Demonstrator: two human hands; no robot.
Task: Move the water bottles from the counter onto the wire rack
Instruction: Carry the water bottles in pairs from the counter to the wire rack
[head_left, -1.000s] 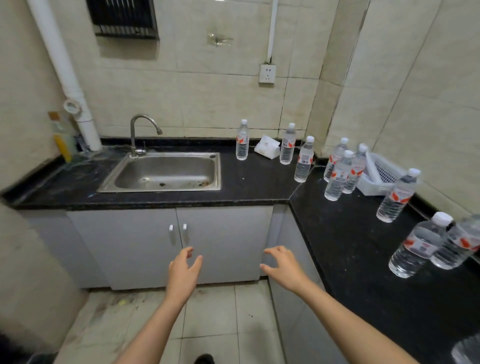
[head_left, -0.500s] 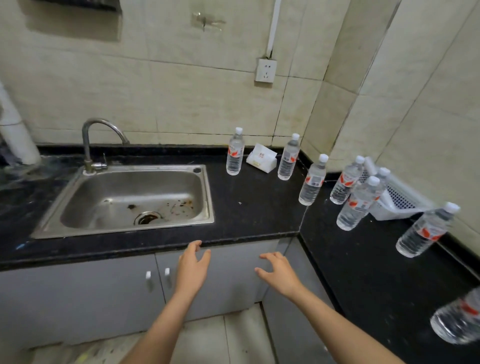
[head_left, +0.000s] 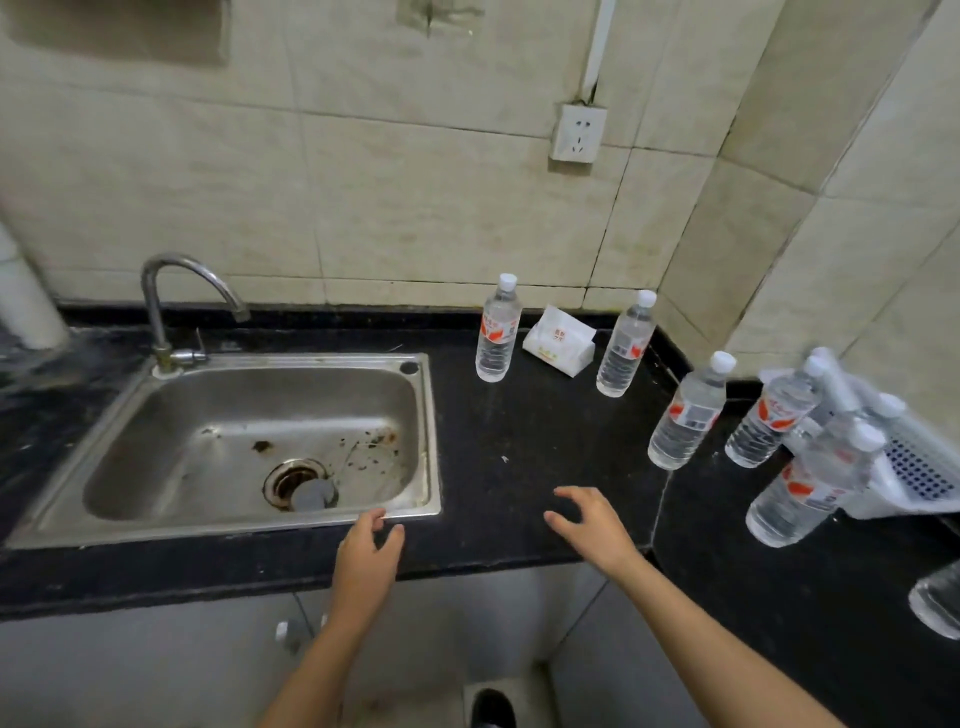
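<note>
The left hand (head_left: 366, 551) hovers over the front edge of the black worktop (head_left: 519, 447) by the sink (head_left: 429, 426). The right hand (head_left: 592, 525) hovers nearer the corner. Each grip is open and empty, fingers loosely spread. The water bottles (head_left: 685, 415) stand upright along the back and right of the worktop, two flanking a tissue pack (head_left: 558, 345), others crowded against a white basket (head_left: 919, 473). The wire rack is out of view. Each bottle is probably best gripped around its labelled middle and lifted straight up, clear of its neighbours.

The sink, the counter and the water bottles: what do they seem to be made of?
Sink: probably stainless steel, brushed grey sheen. Counter: dark polished stone, perhaps granite; faint speckles. Water bottles: clear ribbed plastic, white caps.
</note>
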